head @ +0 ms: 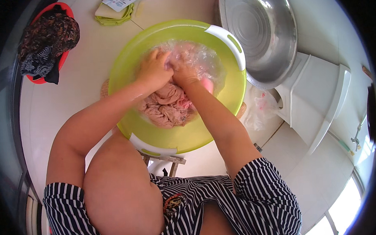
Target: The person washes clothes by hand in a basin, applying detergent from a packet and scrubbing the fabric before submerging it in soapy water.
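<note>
A large green plastic basin (179, 139) with white handles holds water and wet cloth. Inside it, tan-pink fabric (167, 109) lies bunched in folds, with a brighter pink cloth (185, 102) beside it. My left hand (155, 69) is at the water, fingers bent down over the splashing surface near my other hand. My right hand (185, 72) reaches down at the upper edge of the bunched fabric, its fingers partly under water. Splashes and the wrist hide what either hand holds. More pinkish cloth shows blurred under the churned water.
A red basin (63, 64) with dark patterned clothes stands at upper left. A green soap dish (116, 19) with a pale bar lies beyond the basin. At right are a big metal basin (250, 25), a white plastic stool (314, 91) and a clear plastic bag (259, 110). A wooden stool (174, 160) is near me.
</note>
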A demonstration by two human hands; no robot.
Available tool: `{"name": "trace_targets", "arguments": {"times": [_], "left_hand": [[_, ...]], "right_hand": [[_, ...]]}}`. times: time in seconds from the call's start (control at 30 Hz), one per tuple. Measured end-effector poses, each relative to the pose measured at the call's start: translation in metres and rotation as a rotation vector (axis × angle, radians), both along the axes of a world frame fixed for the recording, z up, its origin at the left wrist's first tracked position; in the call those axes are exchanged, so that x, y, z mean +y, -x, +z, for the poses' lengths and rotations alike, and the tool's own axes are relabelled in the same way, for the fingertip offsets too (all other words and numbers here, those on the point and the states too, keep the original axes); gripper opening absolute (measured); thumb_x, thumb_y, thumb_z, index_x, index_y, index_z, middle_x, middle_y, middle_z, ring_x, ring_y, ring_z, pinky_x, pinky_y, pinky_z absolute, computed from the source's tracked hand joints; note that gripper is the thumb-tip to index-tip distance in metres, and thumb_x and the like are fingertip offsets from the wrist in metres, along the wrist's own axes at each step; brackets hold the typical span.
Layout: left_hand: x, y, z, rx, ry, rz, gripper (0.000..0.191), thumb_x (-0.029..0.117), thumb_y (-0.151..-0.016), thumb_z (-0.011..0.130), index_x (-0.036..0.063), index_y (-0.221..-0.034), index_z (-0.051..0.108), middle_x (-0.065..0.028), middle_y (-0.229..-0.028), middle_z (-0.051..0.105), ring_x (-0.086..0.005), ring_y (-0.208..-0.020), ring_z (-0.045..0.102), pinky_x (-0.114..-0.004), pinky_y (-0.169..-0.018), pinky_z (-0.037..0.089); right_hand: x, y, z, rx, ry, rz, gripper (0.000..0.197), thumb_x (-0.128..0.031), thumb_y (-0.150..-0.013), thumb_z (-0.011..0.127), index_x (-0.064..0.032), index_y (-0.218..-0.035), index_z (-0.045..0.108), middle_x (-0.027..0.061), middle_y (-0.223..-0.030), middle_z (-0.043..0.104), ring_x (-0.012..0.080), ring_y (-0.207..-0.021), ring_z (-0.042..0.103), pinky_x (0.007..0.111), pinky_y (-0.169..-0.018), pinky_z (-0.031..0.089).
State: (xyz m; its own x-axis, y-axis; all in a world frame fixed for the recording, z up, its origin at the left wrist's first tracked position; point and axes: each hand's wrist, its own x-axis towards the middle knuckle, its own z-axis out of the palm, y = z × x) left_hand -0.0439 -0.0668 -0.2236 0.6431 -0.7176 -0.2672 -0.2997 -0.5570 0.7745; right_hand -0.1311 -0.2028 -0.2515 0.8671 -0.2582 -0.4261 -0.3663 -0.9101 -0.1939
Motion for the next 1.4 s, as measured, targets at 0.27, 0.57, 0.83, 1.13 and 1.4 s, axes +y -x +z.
{"name": "trace_targets", "arguments": {"times": [0.27, 0.57, 0.83, 1.13, 1.4], "left_hand": [[-0.021, -0.022, 0.007, 1.543, 0.345, 0.583, 0.049, 0.044, -0.103, 0.044, 0.0071, -0.134, 0.053, -0.0092, -0.128, 0.058, -0.021, -0.116, 0.058, -0.038, -0.1, 0.048], [-0.036, -0.011, -0.011, 2.019, 0.535, 0.269, 0.025, 0.029, -0.096, 0.06, 0.007, -0.106, 0.061, -0.0089, -0.095, 0.066, -0.0195, -0.088, 0.064, -0.035, -0.079, 0.057], [0.0, -0.007, 0.012, 0.741, 0.074, 0.202, 0.049, 0.033, -0.093, 0.059, 0.008, -0.134, 0.052, -0.013, -0.127, 0.061, -0.0262, -0.114, 0.06, -0.039, -0.096, 0.048], [-0.034, 0.003, 0.016, 0.083, -0.231, -0.017, 0.048, 0.032, -0.09, 0.059, 0.0162, -0.135, 0.053, -0.0178, -0.129, 0.054, -0.0326, -0.119, 0.052, -0.041, -0.099, 0.043], [-0.014, -0.015, 0.005, 1.071, 0.378, 0.422, 0.052, 0.039, -0.096, 0.056, 0.0081, -0.138, 0.049, -0.0103, -0.127, 0.058, -0.019, -0.115, 0.056, -0.034, -0.097, 0.047]], "right_hand": [[0.025, -0.023, 0.089, -0.428, -0.471, -0.583, 0.033, -0.014, -0.085, 0.067, -0.0151, -0.118, 0.069, 0.0138, -0.101, 0.066, 0.0286, -0.092, 0.065, 0.037, -0.081, 0.052], [0.065, 0.01, 0.104, -0.648, -0.157, -0.041, 0.031, -0.019, -0.084, 0.067, -0.0173, -0.115, 0.066, 0.0126, -0.094, 0.062, 0.0337, -0.081, 0.063, 0.043, -0.071, 0.052], [0.026, 0.015, 0.055, -0.568, 0.217, -0.298, 0.032, -0.028, -0.094, 0.058, -0.022, -0.126, 0.062, 0.0145, -0.133, 0.05, 0.0395, -0.12, 0.045, 0.055, -0.099, 0.038], [-0.044, 0.015, -0.038, -0.068, 0.171, -0.108, 0.042, -0.035, -0.093, 0.053, -0.0244, -0.134, 0.055, 0.0128, -0.149, 0.042, 0.04, -0.131, 0.044, 0.064, -0.102, 0.035], [0.024, -0.017, 0.116, -0.473, -0.284, -0.592, 0.043, -0.026, -0.085, 0.066, -0.0074, -0.123, 0.063, 0.0202, -0.122, 0.062, 0.0364, -0.098, 0.067, 0.041, -0.092, 0.05]]}}
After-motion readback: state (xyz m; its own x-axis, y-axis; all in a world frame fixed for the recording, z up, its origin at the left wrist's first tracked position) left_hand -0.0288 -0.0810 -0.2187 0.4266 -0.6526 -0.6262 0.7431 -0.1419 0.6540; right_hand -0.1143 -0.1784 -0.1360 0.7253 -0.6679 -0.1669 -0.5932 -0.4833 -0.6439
